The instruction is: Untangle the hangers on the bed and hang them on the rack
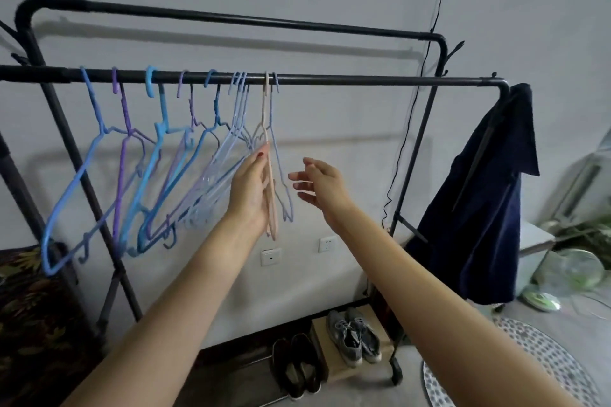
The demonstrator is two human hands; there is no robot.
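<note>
Several blue and purple hangers (158,155) hang in a row from the near rail (363,80) of a black clothes rack. The two rightmost are a pale pink hanger (266,99) and a light blue hanger (281,175) just beyond it. My left hand (249,188) is raised with straight fingers lying against the left side of the pink hanger. My right hand (319,183) hovers to the right of the light blue hanger, fingers loosely spread, holding nothing and not touching it. The bed is out of view.
The rack's higher rear rail (231,17) carries nothing. A dark blue garment (479,208) hangs at the rack's right end. Two pairs of shoes (327,350) sit under the rack. Patterned fabric (36,324) lies at lower left, a round mat (542,363) and clutter at right.
</note>
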